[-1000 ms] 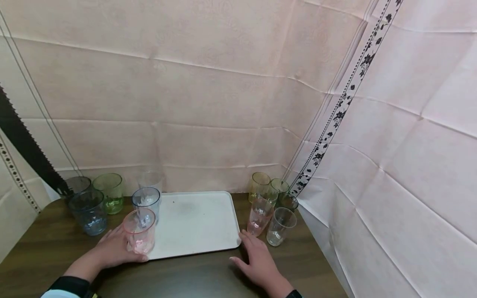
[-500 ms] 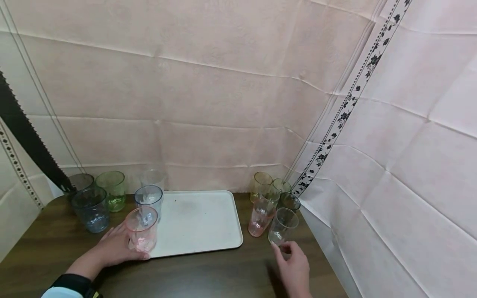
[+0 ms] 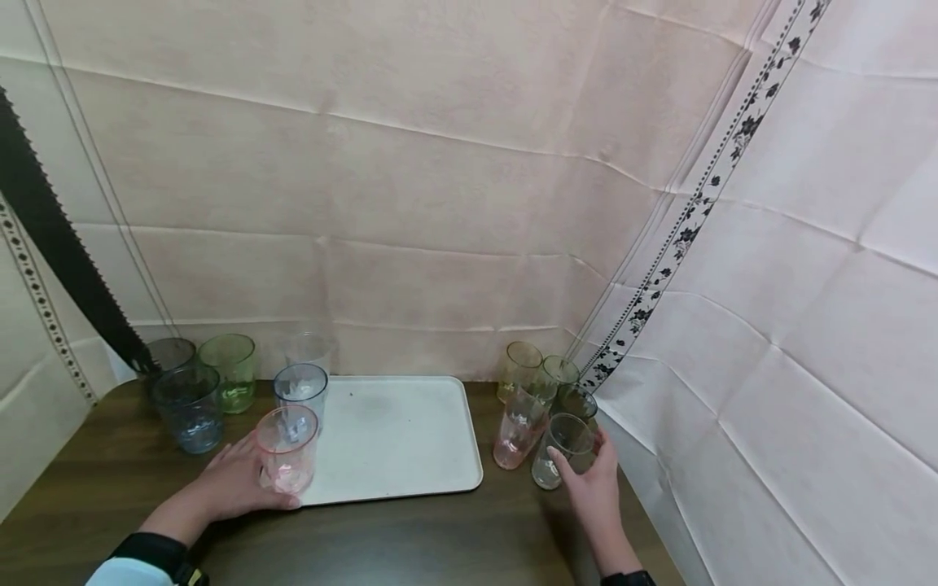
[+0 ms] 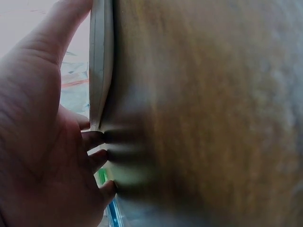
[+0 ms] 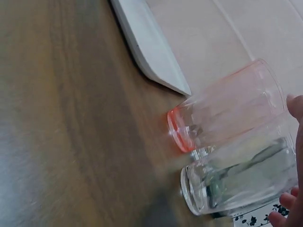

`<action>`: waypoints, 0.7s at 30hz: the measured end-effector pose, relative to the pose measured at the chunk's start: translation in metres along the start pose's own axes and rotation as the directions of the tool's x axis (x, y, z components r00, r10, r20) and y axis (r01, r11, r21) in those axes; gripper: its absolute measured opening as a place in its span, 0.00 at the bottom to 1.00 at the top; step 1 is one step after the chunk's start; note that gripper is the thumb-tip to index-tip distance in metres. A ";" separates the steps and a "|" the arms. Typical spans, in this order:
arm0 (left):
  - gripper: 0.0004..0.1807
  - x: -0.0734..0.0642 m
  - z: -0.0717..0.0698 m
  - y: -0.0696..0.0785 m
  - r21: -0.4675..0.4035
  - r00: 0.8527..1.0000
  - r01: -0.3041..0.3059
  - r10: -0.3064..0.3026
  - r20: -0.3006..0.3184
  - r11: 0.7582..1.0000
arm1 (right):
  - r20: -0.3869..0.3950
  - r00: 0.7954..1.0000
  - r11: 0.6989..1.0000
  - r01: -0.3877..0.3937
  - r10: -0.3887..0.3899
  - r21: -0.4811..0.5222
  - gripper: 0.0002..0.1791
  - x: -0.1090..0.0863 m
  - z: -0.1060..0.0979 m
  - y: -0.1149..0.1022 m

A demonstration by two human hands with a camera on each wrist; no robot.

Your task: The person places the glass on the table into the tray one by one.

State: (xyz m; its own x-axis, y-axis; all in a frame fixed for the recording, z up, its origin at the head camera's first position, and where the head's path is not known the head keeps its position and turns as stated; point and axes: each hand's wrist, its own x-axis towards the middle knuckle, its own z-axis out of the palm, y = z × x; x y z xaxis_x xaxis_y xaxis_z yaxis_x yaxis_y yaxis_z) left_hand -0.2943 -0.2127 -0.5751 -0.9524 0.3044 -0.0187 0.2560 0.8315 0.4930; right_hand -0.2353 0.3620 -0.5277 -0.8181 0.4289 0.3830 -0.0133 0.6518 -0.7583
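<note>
In the head view my right hand holds a clear drinking glass at the right, thumb on its near side and fingers round its right. The right wrist view shows this clear glass close beside a pink glass. My left hand touches the front left corner of a white tray, thumb along the front edge and fingers spread by the left side. A second pink glass stands on that corner. In the left wrist view the left fingertips rest low by the tray's edge.
A blue-rimmed glass and a clear one stand along the tray's left side. Left of them are green, blue and dark glasses. At right, yellow, green and dark glasses cluster against the cloth wall.
My right hand has left the tray's front right corner, moved right and come round the clear glass. My left hand has stayed at the tray's corner.
</note>
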 end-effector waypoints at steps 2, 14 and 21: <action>0.76 -0.001 -0.001 0.001 0.001 1.000 0.005 -0.005 0.005 1.000 | 0.003 1.000 1.000 -0.004 0.004 0.017 0.63 0.004 0.004 -0.001; 0.76 -0.003 -0.005 0.006 -0.005 1.000 0.007 -0.007 0.011 1.000 | 0.015 0.995 0.995 -0.094 0.094 0.012 0.55 0.010 0.010 -0.008; 0.76 -0.004 -0.006 0.005 -0.009 1.000 0.012 -0.012 0.010 1.000 | 0.011 0.997 0.996 -0.081 0.081 0.020 0.53 0.006 0.006 -0.009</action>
State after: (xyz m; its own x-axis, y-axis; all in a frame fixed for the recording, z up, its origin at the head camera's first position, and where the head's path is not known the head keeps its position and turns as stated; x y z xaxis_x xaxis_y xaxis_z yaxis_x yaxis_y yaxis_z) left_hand -0.2904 -0.2120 -0.5671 -0.9536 0.2992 -0.0329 0.2434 0.8308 0.5006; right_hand -0.2435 0.3555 -0.5218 -0.8229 0.4733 0.3144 0.0420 0.6024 -0.7971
